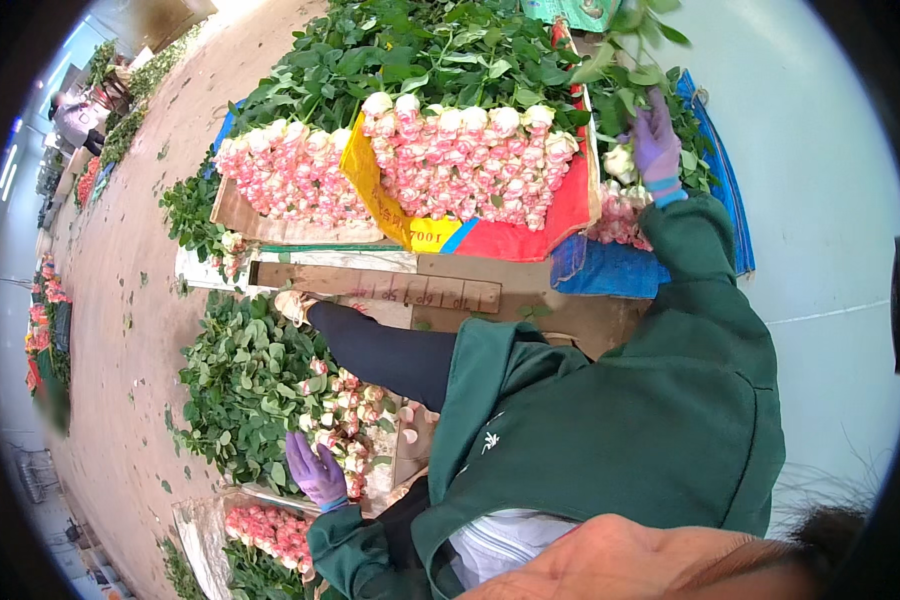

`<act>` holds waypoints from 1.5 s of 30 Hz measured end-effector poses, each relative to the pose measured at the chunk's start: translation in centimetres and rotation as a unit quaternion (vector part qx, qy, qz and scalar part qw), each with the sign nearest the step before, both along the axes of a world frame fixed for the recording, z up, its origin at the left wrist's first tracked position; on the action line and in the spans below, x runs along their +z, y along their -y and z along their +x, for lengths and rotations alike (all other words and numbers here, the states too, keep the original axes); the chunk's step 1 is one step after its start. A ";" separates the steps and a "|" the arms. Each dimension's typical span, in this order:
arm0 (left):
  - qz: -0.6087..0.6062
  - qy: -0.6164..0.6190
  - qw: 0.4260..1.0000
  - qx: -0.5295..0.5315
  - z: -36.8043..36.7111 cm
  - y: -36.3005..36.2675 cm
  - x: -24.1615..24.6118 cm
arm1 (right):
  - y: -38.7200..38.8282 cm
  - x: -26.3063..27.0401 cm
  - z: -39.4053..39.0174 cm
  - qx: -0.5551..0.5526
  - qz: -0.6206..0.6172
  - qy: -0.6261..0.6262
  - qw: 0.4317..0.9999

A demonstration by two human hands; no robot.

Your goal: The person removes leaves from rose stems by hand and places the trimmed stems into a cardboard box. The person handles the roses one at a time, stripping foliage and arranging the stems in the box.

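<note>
My right hand (656, 146), in a purple glove, is at the upper right, closed around a leafy rose stem (634, 71). A pale rose head (621, 163) shows just below its fingers, above pink roses (619, 214) on a blue woven sheet (607, 268). At the lower left, my gloved left hand (315, 472) has its fingers spread at the edge of a loose pile of pink-and-white roses (345, 409) with green leaves (240, 375). Its palm is hidden.
Large rose bundles (469, 161) lie in red and yellow wrapping ahead. A marked wooden board (379, 286) spans the bench edge. More pink roses (270, 529) lie at the lower left. Leaves litter the floor (112, 337). A person (79, 124) is far off at the upper left.
</note>
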State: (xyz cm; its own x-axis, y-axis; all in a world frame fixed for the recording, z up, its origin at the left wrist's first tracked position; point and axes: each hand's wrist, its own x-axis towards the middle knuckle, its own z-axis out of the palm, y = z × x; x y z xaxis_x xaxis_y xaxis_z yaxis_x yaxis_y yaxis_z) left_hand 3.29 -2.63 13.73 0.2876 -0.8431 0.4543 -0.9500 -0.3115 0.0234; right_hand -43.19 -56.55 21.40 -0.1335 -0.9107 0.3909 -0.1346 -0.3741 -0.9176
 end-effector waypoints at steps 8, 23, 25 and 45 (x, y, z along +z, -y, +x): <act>0.004 -0.013 1.000 -0.022 -0.7 2.6 1.2 | 16.8 -17.9 -16.9 -0.079 0.295 -0.532 0.789; -0.032 -0.053 0.994 0.086 7.6 -2.2 -1.0 | 13.1 -5.5 -6.2 -0.129 0.096 -0.713 0.682; -0.011 -0.133 0.961 0.241 10.2 -8.0 -5.4 | 4.6 3.7 10.2 -0.032 0.042 -0.685 0.727; -0.046 -0.512 0.542 0.665 24.8 -17.4 -24.3 | -48.9 -24.0 72.3 0.631 -0.076 -0.614 0.468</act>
